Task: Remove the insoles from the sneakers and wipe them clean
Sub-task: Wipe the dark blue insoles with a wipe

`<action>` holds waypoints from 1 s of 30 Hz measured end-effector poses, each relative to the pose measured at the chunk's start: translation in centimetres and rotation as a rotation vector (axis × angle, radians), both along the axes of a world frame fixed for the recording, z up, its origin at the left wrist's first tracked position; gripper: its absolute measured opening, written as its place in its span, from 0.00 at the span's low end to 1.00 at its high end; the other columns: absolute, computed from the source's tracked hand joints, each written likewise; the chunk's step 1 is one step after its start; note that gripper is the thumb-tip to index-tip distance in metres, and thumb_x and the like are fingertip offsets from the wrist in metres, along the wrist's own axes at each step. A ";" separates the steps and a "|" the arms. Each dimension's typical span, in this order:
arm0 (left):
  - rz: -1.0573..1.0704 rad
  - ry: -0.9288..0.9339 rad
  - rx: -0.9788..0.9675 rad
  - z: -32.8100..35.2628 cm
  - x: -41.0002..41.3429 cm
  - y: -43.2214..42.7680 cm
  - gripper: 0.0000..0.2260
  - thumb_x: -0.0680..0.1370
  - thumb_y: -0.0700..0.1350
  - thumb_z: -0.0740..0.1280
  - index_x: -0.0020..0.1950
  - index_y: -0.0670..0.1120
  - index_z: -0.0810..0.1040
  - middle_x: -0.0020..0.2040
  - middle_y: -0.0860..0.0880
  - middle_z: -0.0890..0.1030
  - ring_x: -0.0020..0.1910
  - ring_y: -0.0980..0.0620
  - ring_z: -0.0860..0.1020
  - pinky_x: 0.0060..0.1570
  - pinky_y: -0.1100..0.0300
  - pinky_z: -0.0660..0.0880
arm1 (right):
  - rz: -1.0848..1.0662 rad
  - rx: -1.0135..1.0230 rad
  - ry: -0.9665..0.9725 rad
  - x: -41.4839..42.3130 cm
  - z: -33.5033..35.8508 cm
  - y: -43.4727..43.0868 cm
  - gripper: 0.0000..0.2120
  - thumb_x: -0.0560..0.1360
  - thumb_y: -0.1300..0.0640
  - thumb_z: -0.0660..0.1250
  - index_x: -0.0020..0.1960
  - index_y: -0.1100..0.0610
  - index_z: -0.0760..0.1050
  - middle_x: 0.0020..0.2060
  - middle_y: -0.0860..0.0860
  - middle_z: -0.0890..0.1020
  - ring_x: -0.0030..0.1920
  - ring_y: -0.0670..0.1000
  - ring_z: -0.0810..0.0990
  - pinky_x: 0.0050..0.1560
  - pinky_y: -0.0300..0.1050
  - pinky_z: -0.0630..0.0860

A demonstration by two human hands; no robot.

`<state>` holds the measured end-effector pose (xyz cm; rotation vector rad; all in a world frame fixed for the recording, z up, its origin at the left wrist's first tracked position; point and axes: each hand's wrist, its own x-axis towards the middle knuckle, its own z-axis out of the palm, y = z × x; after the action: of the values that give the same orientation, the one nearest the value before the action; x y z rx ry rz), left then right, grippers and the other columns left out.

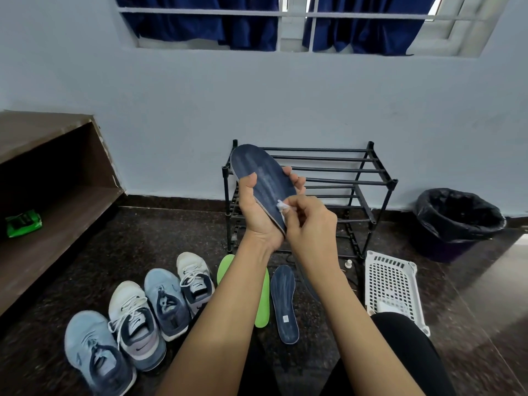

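Insole: I see a dark navy foam insole point(265, 178), pale-streaked.
Left hand point(257, 215): grips it.
Right hand point(313, 224): pinches small white wipe point(283, 206) against it.

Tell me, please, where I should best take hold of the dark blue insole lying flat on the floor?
Pinch its near end from above, on your side: the blue insole lies flat and thin, pointing away from you, with the green insole close along its left, so that end gives the freest edge to lift.
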<state>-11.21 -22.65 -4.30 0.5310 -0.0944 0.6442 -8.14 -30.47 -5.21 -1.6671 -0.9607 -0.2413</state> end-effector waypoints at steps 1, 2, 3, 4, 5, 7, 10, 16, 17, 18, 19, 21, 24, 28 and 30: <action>0.007 -0.006 -0.018 0.0 0.1 0.1 0.28 0.59 0.55 0.77 0.51 0.39 0.77 0.46 0.45 0.78 0.48 0.47 0.76 0.59 0.54 0.73 | 0.042 0.001 0.007 -0.2 0.2 0.0 0.01 0.72 0.63 0.70 0.43 0.58 0.81 0.39 0.48 0.81 0.39 0.44 0.77 0.43 0.31 0.71; 0.019 -0.005 -0.023 0.1 0.2 0.2 0.29 0.59 0.55 0.77 0.52 0.39 0.75 0.46 0.45 0.77 0.48 0.47 0.76 0.59 0.54 0.73 | 0.090 -0.011 0.010 -0.3 0.5 0.0 0.03 0.72 0.64 0.70 0.43 0.58 0.81 0.39 0.47 0.81 0.40 0.43 0.77 0.43 0.29 0.70; 0.028 -0.001 -0.018 0.1 0.3 0.3 0.29 0.59 0.54 0.77 0.52 0.39 0.75 0.46 0.45 0.77 0.47 0.47 0.75 0.59 0.54 0.73 | 0.127 -0.025 0.001 -0.5 0.7 -0.1 0.04 0.72 0.65 0.70 0.43 0.57 0.81 0.39 0.46 0.82 0.40 0.43 0.77 0.43 0.28 0.70; 0.028 0.002 -0.009 0.1 0.3 0.4 0.29 0.59 0.54 0.77 0.52 0.39 0.74 0.46 0.45 0.77 0.46 0.48 0.75 0.59 0.54 0.73 | 0.150 -0.037 -0.013 -0.6 0.9 -0.1 0.05 0.71 0.66 0.69 0.44 0.57 0.81 0.38 0.45 0.82 0.40 0.43 0.78 0.43 0.28 0.70; 0.022 0.005 0.002 0.1 0.3 0.4 0.29 0.59 0.54 0.77 0.51 0.39 0.75 0.45 0.45 0.77 0.46 0.48 0.76 0.59 0.54 0.73 | 0.166 -0.042 -0.009 -0.6 1.0 -0.1 0.06 0.71 0.66 0.69 0.43 0.57 0.81 0.38 0.45 0.82 0.39 0.42 0.78 0.42 0.27 0.70; 0.017 0.020 0.027 0.1 0.2 0.3 0.29 0.58 0.54 0.78 0.50 0.38 0.76 0.43 0.45 0.78 0.44 0.48 0.77 0.59 0.54 0.73 | 0.191 -0.038 0.039 -0.6 1.1 -0.3 0.06 0.72 0.65 0.69 0.43 0.56 0.81 0.37 0.46 0.82 0.38 0.40 0.77 0.41 0.26 0.68; 0.022 0.038 0.048 0.1 0.2 0.3 0.28 0.57 0.55 0.78 0.49 0.39 0.77 0.43 0.45 0.78 0.45 0.48 0.77 0.59 0.54 0.74 | 0.206 -0.025 0.088 -0.8 1.1 -0.6 0.06 0.72 0.66 0.68 0.43 0.56 0.81 0.37 0.46 0.81 0.37 0.37 0.76 0.41 0.25 0.67; -0.005 -0.026 -0.030 0.2 0.4 0.4 0.30 0.58 0.54 0.78 0.52 0.38 0.75 0.46 0.44 0.77 0.48 0.46 0.76 0.60 0.52 0.73 | 0.184 0.006 0.146 -1.5 1.2 -0.9 0.07 0.72 0.66 0.68 0.43 0.56 0.80 0.37 0.46 0.82 0.37 0.39 0.77 0.40 0.27 0.69; 0.000 -0.035 -0.038 0.2 0.4 0.2 0.29 0.58 0.53 0.78 0.51 0.38 0.75 0.45 0.44 0.77 0.48 0.45 0.76 0.61 0.52 0.72 | 0.158 0.013 0.150 -1.4 1.1 -0.9 0.06 0.73 0.65 0.69 0.43 0.55 0.80 0.37 0.45 0.82 0.37 0.39 0.77 0.41 0.28 0.70; 0.005 -0.044 -0.046 0.2 0.4 0.1 0.29 0.59 0.53 0.78 0.51 0.38 0.75 0.45 0.44 0.77 0.48 0.45 0.75 0.63 0.51 0.70 | 0.125 0.018 0.151 -1.2 1.0 -0.7 0.04 0.73 0.63 0.69 0.42 0.55 0.80 0.36 0.46 0.82 0.37 0.40 0.78 0.41 0.31 0.71; 0.008 -0.049 -0.052 0.2 0.5 0.1 0.29 0.59 0.53 0.78 0.51 0.38 0.75 0.46 0.44 0.77 0.49 0.45 0.75 0.65 0.51 0.68 | 0.083 0.019 0.147 -0.9 0.7 -0.6 0.03 0.74 0.61 0.70 0.42 0.55 0.80 0.36 0.47 0.82 0.36 0.42 0.78 0.42 0.34 0.73; 0.021 -0.046 -0.050 0.1 0.4 0.0 0.29 0.59 0.53 0.78 0.53 0.39 0.75 0.47 0.44 0.77 0.51 0.45 0.74 0.65 0.50 0.68 | -0.012 0.006 0.123 -0.2 0.1 -0.3 0.03 0.75 0.58 0.69 0.43 0.57 0.80 0.36 0.50 0.81 0.37 0.48 0.78 0.42 0.45 0.76; 0.031 -0.021 -0.024 0.1 0.2 0.1 0.30 0.59 0.56 0.78 0.53 0.39 0.76 0.47 0.44 0.78 0.51 0.46 0.75 0.61 0.52 0.71 | -0.063 0.013 0.067 0.0 -0.4 -0.3 0.02 0.74 0.60 0.69 0.43 0.58 0.80 0.38 0.51 0.82 0.39 0.51 0.79 0.44 0.49 0.76; 0.011 0.005 -0.023 0.3 -0.2 0.9 0.29 0.58 0.58 0.78 0.49 0.40 0.78 0.43 0.45 0.80 0.47 0.47 0.79 0.60 0.52 0.71 | 0.124 -0.065 0.126 -0.7 0.4 -1.3 0.03 0.72 0.62 0.71 0.43 0.56 0.82 0.36 0.45 0.82 0.36 0.42 0.78 0.40 0.34 0.72; 0.021 0.016 -0.011 0.3 -0.4 1.2 0.29 0.59 0.60 0.77 0.49 0.41 0.77 0.43 0.46 0.80 0.47 0.47 0.79 0.62 0.51 0.70 | 0.260 -0.107 0.216 -0.7 0.8 -1.9 0.04 0.72 0.62 0.72 0.42 0.54 0.83 0.31 0.43 0.81 0.33 0.40 0.77 0.37 0.31 0.70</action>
<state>-11.58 -21.42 -4.00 0.5268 -0.0699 0.6604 -8.83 -32.33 -4.38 -1.6065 -1.0269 0.1644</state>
